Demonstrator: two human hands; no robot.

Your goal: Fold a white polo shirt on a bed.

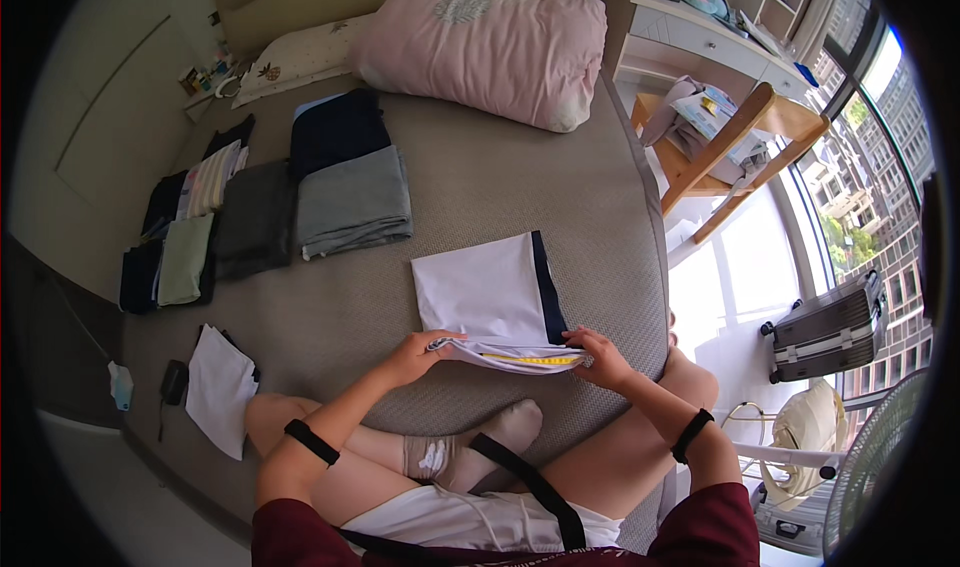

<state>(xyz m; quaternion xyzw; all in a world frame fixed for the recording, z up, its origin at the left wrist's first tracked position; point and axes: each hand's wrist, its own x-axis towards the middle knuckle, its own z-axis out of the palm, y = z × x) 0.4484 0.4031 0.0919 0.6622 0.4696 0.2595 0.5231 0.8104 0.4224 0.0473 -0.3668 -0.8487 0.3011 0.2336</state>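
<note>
A white garment with a dark navy band lies on the bed in front of my crossed legs. Its near part is lifted in a fold, where a yellow strip shows along the layers. My left hand grips the left end of that fold. At the right end, below the navy band, my right hand pinches the cloth between thumb and fingers. The far part of the garment rests flat on the grey bed surface.
Folded clothes stand left: a grey-blue stack, a dark grey stack, a pale green piece. Another white garment lies by my left knee. A pink quilt sits at the headboard. Right of the bed are a wooden chair and suitcase.
</note>
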